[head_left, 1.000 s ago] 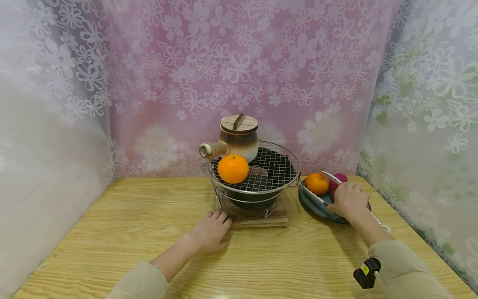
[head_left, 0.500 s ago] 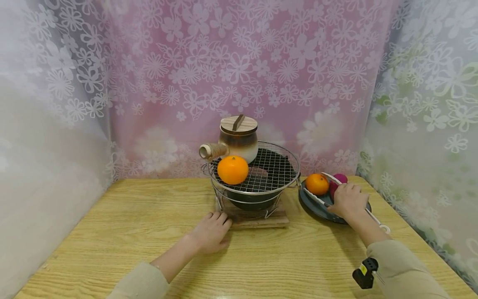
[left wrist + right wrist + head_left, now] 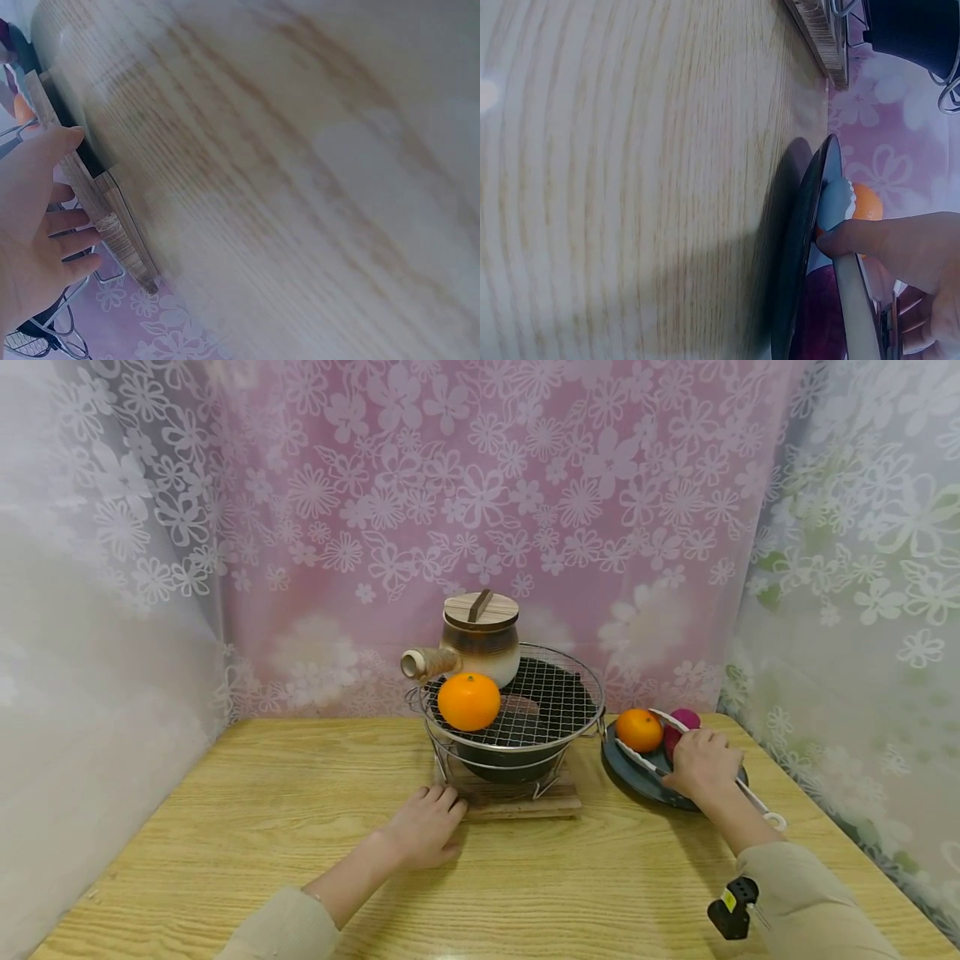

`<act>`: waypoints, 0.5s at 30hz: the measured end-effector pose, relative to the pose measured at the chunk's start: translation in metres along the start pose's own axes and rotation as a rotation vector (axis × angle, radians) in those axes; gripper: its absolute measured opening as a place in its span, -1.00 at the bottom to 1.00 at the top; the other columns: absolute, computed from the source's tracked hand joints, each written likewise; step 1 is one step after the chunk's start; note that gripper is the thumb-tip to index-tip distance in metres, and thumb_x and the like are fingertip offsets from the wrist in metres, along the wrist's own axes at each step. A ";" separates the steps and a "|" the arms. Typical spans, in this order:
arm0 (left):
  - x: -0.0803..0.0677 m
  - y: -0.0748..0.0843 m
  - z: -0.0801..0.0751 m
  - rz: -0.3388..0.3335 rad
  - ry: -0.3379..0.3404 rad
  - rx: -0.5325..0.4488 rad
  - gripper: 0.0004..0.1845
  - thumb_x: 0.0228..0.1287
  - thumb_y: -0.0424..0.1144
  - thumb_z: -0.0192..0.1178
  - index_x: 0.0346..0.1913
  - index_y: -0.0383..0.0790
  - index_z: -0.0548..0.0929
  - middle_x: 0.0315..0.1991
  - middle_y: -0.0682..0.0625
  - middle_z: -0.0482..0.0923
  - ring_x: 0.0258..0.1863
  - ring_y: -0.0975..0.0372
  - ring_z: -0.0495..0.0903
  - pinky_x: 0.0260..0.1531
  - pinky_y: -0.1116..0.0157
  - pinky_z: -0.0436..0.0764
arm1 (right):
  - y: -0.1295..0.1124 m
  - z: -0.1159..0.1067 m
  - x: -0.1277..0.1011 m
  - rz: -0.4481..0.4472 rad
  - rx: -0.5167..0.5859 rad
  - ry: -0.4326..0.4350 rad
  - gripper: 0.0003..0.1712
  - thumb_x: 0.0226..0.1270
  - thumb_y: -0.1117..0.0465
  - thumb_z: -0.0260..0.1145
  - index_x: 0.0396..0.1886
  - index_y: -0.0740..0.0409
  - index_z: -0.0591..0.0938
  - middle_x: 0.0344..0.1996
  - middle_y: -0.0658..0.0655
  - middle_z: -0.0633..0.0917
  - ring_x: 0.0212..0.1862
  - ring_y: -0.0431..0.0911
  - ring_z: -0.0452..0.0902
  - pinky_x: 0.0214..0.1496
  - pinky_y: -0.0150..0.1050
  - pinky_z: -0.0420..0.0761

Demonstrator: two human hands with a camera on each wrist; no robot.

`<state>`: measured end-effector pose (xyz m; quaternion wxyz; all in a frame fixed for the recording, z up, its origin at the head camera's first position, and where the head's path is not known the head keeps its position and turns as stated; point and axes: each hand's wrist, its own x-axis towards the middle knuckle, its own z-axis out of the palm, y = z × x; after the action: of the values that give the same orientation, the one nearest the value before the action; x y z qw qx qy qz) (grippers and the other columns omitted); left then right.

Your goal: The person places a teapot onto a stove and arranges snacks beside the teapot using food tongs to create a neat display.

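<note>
My left hand (image 3: pixel 423 827) lies flat on the wooden table (image 3: pixel 262 827), its straight fingertips (image 3: pixel 71 225) against the wooden board (image 3: pixel 517 802) under a wire grill stand (image 3: pixel 551 702). An orange (image 3: pixel 468 702) and a clay pot (image 3: pixel 480 639) with a wooden lid sit on the mesh. My right hand (image 3: pixel 701 762) rests over a dark plate (image 3: pixel 630 772) and grips white tongs (image 3: pixel 753 802), the thumb (image 3: pixel 877 236) pressed on one tong arm (image 3: pixel 851 300). A second orange (image 3: pixel 639 729) and a purple item (image 3: pixel 686 718) lie on the plate.
A black bowl (image 3: pixel 510 760) hangs inside the stand below the mesh. Floral curtains (image 3: pixel 480 485) close in the table at the back and both sides. The plate sits near the table's right edge. Bare wood stretches to the left and front.
</note>
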<state>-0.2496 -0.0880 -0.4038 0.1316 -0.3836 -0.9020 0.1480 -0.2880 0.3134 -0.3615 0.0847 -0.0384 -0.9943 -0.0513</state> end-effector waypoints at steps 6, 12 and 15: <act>0.000 0.000 -0.001 0.000 0.004 0.003 -0.40 0.15 0.19 0.15 0.08 -0.21 0.46 -0.07 -0.08 0.39 -0.07 0.09 0.40 -0.09 0.19 0.41 | 0.001 0.001 -0.001 -0.015 -0.003 0.017 -0.04 -0.18 -0.10 0.52 -0.21 0.72 0.33 -0.38 0.55 0.35 -0.28 0.41 0.30 -0.30 0.27 0.39; 0.000 0.000 -0.001 -0.002 0.001 0.002 -0.39 0.15 0.19 0.14 0.09 -0.21 0.46 -0.07 -0.08 0.40 -0.07 0.09 0.40 -0.09 0.19 0.41 | 0.005 0.005 -0.003 -0.032 -0.007 0.091 -0.03 -0.18 -0.07 0.52 -0.17 0.74 0.32 -0.33 0.57 0.37 -0.29 0.39 0.32 -0.38 0.20 0.41; 0.000 0.000 -0.001 -0.001 -0.001 0.002 -0.39 0.14 0.19 0.15 0.09 -0.21 0.46 -0.07 -0.08 0.40 -0.07 0.09 0.40 -0.09 0.19 0.41 | 0.009 0.005 -0.003 -0.038 0.002 0.107 -0.01 -0.16 -0.06 0.51 -0.11 0.74 0.30 -0.29 0.57 0.38 -0.24 0.39 0.30 -0.41 0.16 0.42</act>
<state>-0.2491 -0.0883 -0.4029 0.1316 -0.3829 -0.9021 0.1490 -0.2855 0.3226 -0.3664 0.1367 -0.0166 -0.9890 -0.0540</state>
